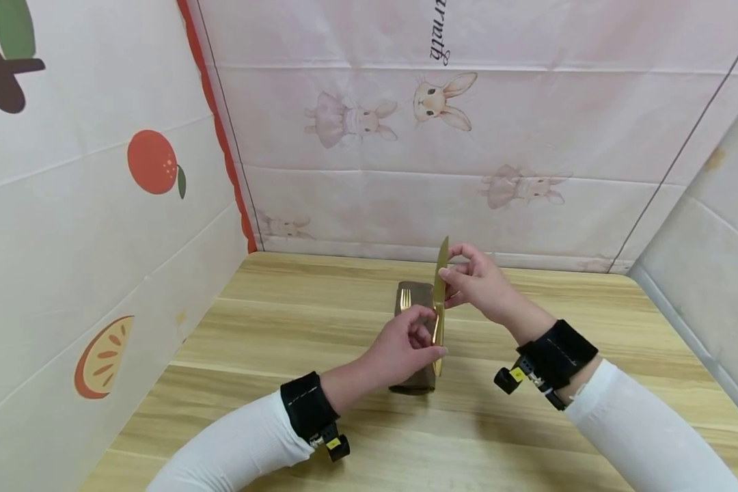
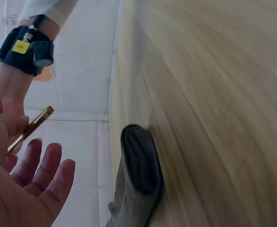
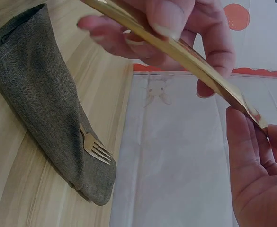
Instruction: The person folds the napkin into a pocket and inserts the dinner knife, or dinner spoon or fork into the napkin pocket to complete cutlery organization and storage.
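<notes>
A gold table knife (image 1: 440, 294) is held tilted, blade up and away, over the right edge of a folded dark grey-brown napkin (image 1: 415, 383). My right hand (image 1: 476, 283) pinches the blade between thumb and fingers. Lower down, my left hand (image 1: 400, 345) holds the handle between thumb and fingers; the handle's end sticks out past the thumb in the left wrist view. A gold fork (image 3: 94, 147) lies in the napkin, its tines showing and its handle hidden under the cloth.
The napkin lies on a light wooden table (image 1: 270, 328). A pink-white sheet with rabbit prints (image 1: 369, 205) hangs along the far edge, and a white sheet with fruit prints (image 1: 49, 225) stands on the left. Each wrist wears a black band with a small camera (image 1: 338, 447).
</notes>
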`<state>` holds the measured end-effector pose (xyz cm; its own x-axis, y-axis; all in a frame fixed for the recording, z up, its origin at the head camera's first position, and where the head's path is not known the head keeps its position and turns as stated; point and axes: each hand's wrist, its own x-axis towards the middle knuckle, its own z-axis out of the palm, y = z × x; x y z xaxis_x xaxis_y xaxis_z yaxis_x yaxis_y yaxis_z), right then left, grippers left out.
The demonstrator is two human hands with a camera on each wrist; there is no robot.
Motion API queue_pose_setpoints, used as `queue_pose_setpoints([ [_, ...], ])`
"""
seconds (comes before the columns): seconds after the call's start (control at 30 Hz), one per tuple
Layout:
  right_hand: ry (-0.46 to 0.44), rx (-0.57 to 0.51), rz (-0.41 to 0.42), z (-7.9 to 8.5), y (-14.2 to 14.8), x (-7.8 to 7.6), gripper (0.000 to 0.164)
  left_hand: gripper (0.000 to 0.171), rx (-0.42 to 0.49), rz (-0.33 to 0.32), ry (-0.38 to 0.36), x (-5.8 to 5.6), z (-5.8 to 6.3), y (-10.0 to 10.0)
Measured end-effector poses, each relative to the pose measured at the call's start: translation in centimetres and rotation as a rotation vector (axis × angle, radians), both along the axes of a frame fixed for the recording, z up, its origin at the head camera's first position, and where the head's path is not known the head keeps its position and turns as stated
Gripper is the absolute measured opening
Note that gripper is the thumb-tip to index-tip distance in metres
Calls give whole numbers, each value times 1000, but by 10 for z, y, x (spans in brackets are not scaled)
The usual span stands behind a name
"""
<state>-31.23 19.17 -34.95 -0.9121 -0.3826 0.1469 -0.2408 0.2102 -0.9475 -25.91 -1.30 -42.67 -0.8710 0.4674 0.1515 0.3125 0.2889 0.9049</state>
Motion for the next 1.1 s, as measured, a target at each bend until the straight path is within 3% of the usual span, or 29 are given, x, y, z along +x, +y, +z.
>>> queue_pose_setpoints([
  [0.13, 7, -4, -5, 3, 4, -1, 20, 45, -139, -67, 49, -1, -1, -7],
  [0.27, 6, -19, -10, 9, 7, -1, 19, 32, -378, -142, 108, -3, -5, -15],
  [0.47, -9, -36, -12, 20, 9, -6, 18, 55, -833, -288, 403, -2, -15, -16],
  [0.63, -14, -49, -4, 33, 6, -18, 15, 64, -1124, -372, 596, 1, -21, -12],
  [0.8, -20, -63, -25, 42, 2, -38, 12, 57, -1243, -409, 715, 2, -27, -11],
  [1.1, -31, -80, -122, 51, -4, -78, 11, 54, -1285, -417, 691, 4, -29, -13],
])
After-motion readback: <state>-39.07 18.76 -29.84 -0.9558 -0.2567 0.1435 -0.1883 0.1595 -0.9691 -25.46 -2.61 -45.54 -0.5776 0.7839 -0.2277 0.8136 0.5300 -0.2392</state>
